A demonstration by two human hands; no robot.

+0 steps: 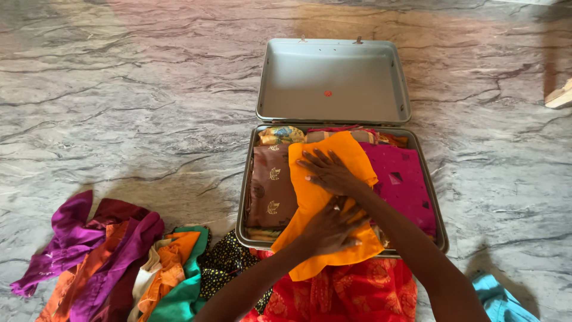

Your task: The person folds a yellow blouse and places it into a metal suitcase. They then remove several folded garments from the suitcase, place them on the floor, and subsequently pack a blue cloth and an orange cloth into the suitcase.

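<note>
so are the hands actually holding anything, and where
Nothing is gripped. Both the left hand and right hand lie flat, fingers spread, on the middle of the orange cloth in the suitcase.

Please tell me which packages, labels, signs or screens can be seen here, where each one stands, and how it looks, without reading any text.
Open grey metal suitcase: on the marble floor, rectangular, lid raised, base packed with folded clothes.
Small round red sticker: middle of the lid's inside, plain dot; any print is too small to tell.
No signs or screens are in view.
</note>
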